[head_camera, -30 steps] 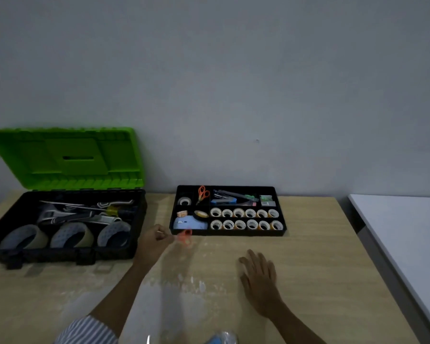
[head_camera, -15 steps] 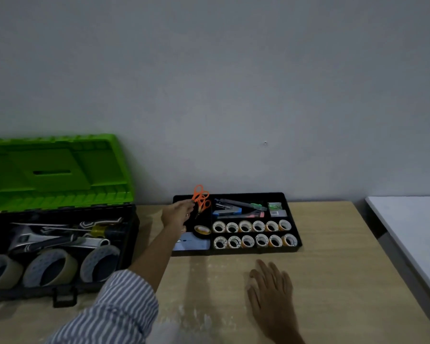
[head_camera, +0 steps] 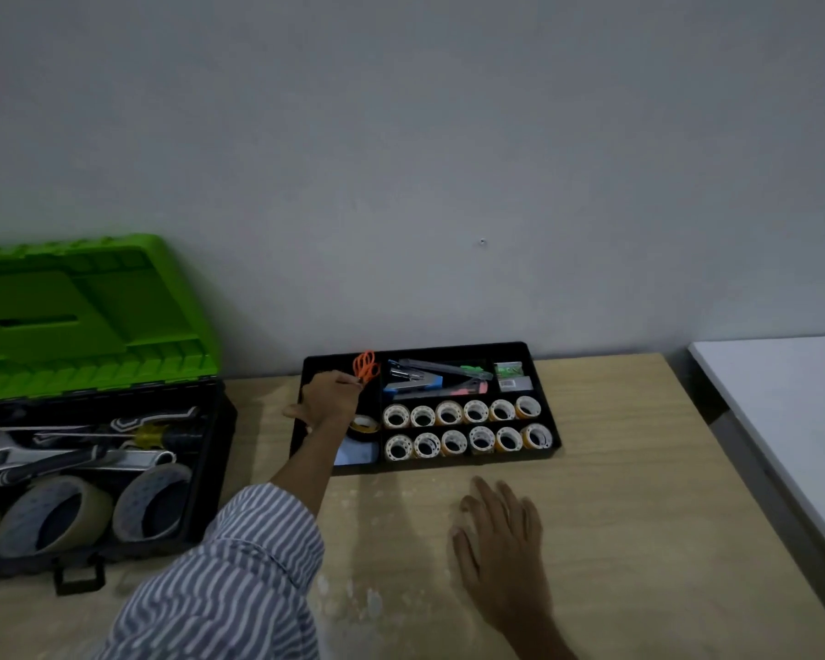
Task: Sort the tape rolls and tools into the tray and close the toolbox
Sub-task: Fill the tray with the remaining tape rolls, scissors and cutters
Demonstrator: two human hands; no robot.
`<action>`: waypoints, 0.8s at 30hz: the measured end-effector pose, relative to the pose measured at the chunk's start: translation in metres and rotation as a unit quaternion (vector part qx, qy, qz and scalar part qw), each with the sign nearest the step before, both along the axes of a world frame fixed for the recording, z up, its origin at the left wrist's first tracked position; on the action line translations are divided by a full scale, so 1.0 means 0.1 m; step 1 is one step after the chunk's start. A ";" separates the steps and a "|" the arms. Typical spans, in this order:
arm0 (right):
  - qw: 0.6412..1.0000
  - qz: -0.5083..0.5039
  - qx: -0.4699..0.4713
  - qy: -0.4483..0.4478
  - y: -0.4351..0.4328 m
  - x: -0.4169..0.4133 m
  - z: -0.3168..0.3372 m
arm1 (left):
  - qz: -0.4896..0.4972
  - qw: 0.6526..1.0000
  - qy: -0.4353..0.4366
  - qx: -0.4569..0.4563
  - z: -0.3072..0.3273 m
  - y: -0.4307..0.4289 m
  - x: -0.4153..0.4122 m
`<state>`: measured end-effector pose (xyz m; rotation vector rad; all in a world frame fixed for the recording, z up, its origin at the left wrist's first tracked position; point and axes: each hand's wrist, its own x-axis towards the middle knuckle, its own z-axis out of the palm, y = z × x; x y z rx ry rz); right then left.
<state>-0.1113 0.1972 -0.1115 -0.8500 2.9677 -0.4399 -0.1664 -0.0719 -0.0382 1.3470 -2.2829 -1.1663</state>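
A black compartment tray (head_camera: 541, 357) stands against the wall on the wooden table. It holds two rows of small tape rolls (head_camera: 463, 426), a stapler and cutters (head_camera: 425, 378), and orange scissors (head_camera: 366, 368) at its back left. My left hand (head_camera: 327, 397) reaches into the tray's left side, its fingertips pinched at the scissors' blade end. My right hand (head_camera: 498, 535) lies flat on the table in front of the tray, holding nothing. The black toolbox (head_camera: 220, 421) at left stands with its green lid (head_camera: 82, 316) raised.
Inside the toolbox lie wrenches, a screwdriver (head_camera: 148, 433) and large tape rolls (head_camera: 53, 516). A yellow tape roll (head_camera: 364, 425) and a blue pad (head_camera: 356, 453) sit in the tray beside my left wrist. A white table (head_camera: 791, 421) adjoins on the right.
My left hand carried a small orange item from the table in front of the tray up into the tray's back left, by the scissors. My right hand stayed flat on the table.
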 end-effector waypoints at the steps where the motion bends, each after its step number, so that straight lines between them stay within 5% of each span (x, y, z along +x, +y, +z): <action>1: 1.000 0.002 -0.002 -0.001 -0.01 0.00 0.00 | -0.010 1.000 0.001 0.001 0.00 0.01 0.00; 8: 1.000 0.001 -0.006 -0.018 0.00 0.01 0.03 | -0.040 0.993 -0.093 -0.052 0.00 -0.03 -0.06; 17: 0.999 0.003 -0.033 -0.039 0.01 0.00 0.01 | -0.092 0.954 -0.138 -0.249 0.01 -0.07 -0.10; 21: 0.999 0.003 -0.034 -0.037 0.01 0.00 -0.01 | -0.179 0.911 -0.121 -0.350 -0.03 -0.06 -0.11; 24: 0.998 0.001 -0.040 -0.039 0.01 0.00 -0.04 | -0.238 0.860 -0.184 -0.412 -0.03 -0.06 -0.13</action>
